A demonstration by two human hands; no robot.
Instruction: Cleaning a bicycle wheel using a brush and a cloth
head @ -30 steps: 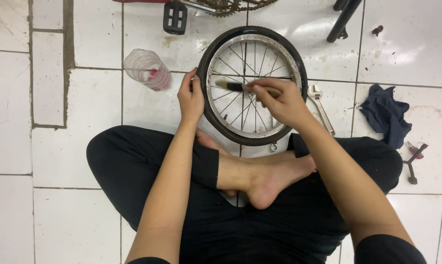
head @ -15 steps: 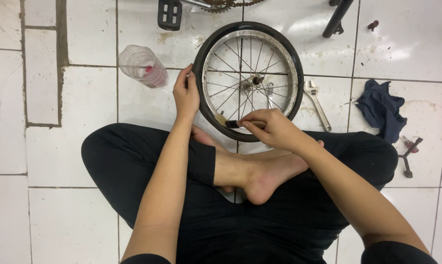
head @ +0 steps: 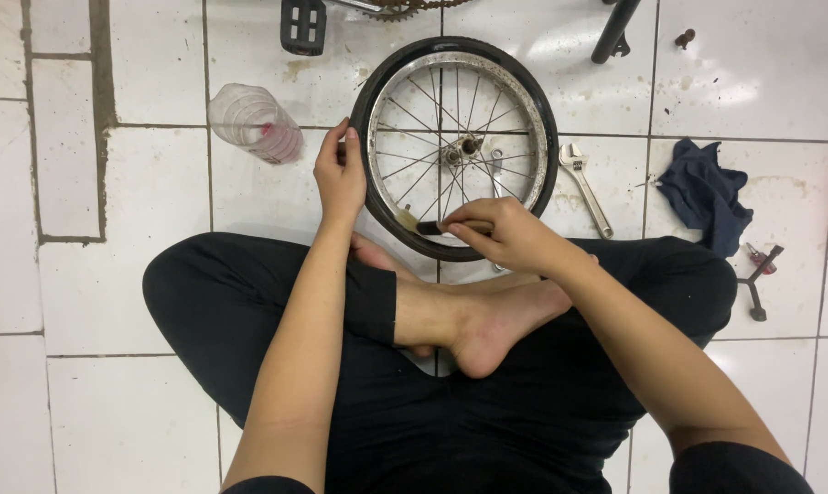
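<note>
Black tyre on small wheel [head: 458, 146] flat on floor before crossed legs; left hand [head: 339, 174] clasps its left edge to steady it, right hand [head: 505, 233] pinches brush [head: 441, 227] against near rim; wrench [head: 586, 187] right of wheel.

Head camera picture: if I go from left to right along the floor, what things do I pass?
Clear plastic bottle → left hand on the tyre → small bicycle wheel → adjustable wrench → dark blue rag → small cross-shaped tool.
</note>
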